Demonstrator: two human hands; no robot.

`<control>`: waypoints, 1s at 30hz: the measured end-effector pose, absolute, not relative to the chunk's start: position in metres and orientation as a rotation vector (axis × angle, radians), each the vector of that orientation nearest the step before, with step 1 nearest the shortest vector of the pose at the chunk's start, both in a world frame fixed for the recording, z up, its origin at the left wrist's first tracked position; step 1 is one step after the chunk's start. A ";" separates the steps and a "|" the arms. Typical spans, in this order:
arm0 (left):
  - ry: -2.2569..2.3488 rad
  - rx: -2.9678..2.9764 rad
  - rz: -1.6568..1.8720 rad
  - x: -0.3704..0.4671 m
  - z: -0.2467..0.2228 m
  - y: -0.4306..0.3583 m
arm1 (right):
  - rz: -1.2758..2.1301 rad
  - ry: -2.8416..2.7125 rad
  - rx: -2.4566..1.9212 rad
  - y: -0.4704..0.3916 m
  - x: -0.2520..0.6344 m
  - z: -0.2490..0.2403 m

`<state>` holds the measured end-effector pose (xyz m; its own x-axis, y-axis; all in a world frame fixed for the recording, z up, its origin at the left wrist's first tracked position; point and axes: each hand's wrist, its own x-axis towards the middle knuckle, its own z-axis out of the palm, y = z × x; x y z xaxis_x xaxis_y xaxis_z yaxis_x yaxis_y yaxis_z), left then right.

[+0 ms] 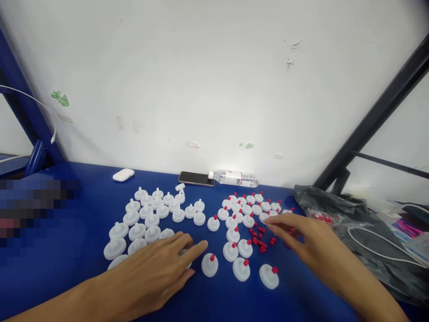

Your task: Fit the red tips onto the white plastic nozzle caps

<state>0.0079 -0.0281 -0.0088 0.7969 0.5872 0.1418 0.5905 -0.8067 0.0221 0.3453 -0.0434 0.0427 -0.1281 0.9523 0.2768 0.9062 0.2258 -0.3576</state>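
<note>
My left hand (161,273) is over the lower left group of white discs, fingers apart, touching or covering a white disc (185,258) that is mostly hidden under it. My right hand (303,232) hovers above the right side, thumb and index finger near each other, beside the loose red caps (259,239); whether a cap is between the fingertips cannot be made out. Several uncapped white discs (137,231) with upright nozzles stand on the left. On the right, several discs (241,269) have red caps on their nozzles. One capped disc (209,265) stands just right of my left hand.
Along the wall lie a white case (123,175), a phone (196,179) and a plastic bottle (234,178) on the blue table (83,188). At the right are a dark plastic bag (365,259), a bag of red caps (323,218) and a white cable.
</note>
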 end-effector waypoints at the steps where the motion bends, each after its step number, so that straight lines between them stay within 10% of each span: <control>1: -0.974 -2.937 -0.285 0.008 -0.011 -0.026 | 0.103 -2.064 -1.671 -0.044 0.344 0.044; 30: -1.274 -3.071 -1.538 0.018 -0.013 -0.034 | 0.415 -2.207 -0.974 -0.058 0.233 0.031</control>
